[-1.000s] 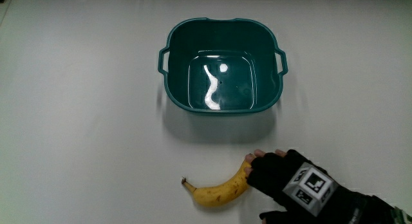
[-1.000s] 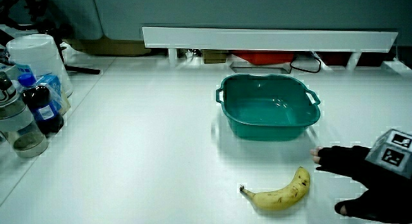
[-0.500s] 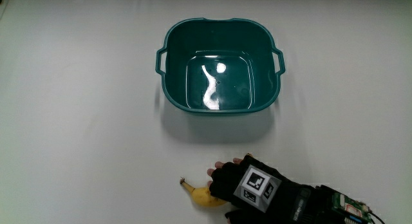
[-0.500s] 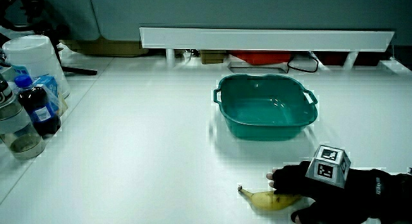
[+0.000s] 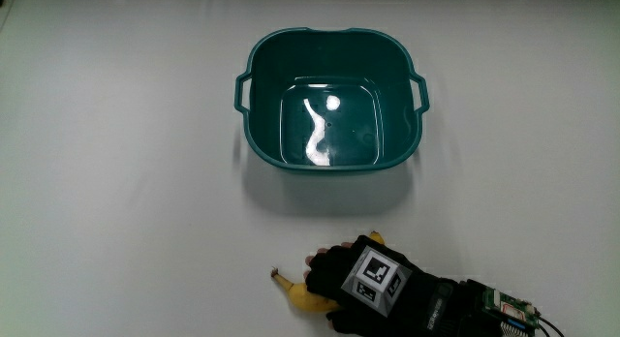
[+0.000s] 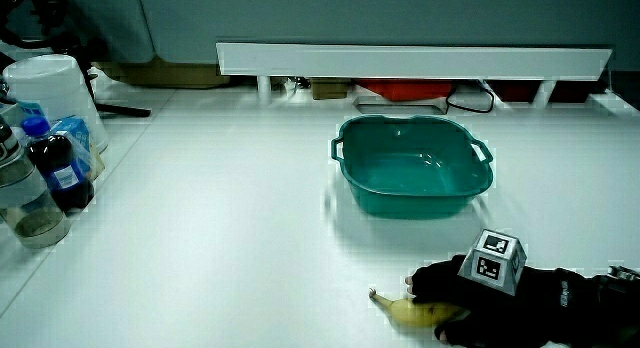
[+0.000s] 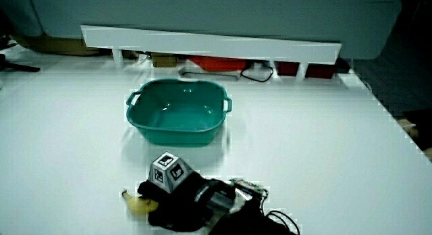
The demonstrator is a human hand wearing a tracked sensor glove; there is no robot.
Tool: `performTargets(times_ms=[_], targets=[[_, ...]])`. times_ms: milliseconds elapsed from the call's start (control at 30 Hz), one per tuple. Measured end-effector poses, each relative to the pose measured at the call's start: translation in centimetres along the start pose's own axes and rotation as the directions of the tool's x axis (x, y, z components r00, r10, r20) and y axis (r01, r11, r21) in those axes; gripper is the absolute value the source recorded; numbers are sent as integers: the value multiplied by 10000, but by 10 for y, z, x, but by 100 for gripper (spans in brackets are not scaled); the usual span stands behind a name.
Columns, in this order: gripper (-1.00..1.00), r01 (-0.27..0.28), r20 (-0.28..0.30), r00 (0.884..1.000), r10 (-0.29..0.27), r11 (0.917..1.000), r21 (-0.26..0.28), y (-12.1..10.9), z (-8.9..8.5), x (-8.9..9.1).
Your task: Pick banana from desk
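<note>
Logged hand (image 5: pixel 363 279) low on the table (image 5: pixel 116 182), palm down, directly over the banana (image 5: pixel 295 296), forearm trailing off toward the table's edge nearest the person. Read the fingers (image 5: pixel 318 265) as curled down over the fruit's middle, so grasping it rather than hovering; not possible to see the underside of the grip, nor whether the thumb is under the fruit. Found the banana lying flat on the table, not yet lifted, nearer to the person than the basin (image 5: pixel 334 32) and well apart from it. Noted only its ends showing in the main view: stem end poking out past the fingertips, and a small yellow tip by the knuckles on the basin side. Confirmed in both side views (image 6: pixel 405 310) (image 7: pixel 138 205): stem end on the table just past the fingers, the rest covered by the glove (image 6: pixel 470 293) (image 7: pixel 179 194). Judged the long axis to run across the table, roughly along the basin's near wall, slightly skewed so the blunt end sits nearer the basin. Judged nothing to reach for: fruit already under the palm, so next move a straight lift. Possible risk: tipping stem-down if the grip sits toward the blunt end.
</note>
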Motion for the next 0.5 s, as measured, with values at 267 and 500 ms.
performTargets(times_ms=[267,500], targets=[[75,-220,28,9998,219,9997,92,0,-4,-2],[100,-352,110,9993,347,9981,508,-4,2,-5]])
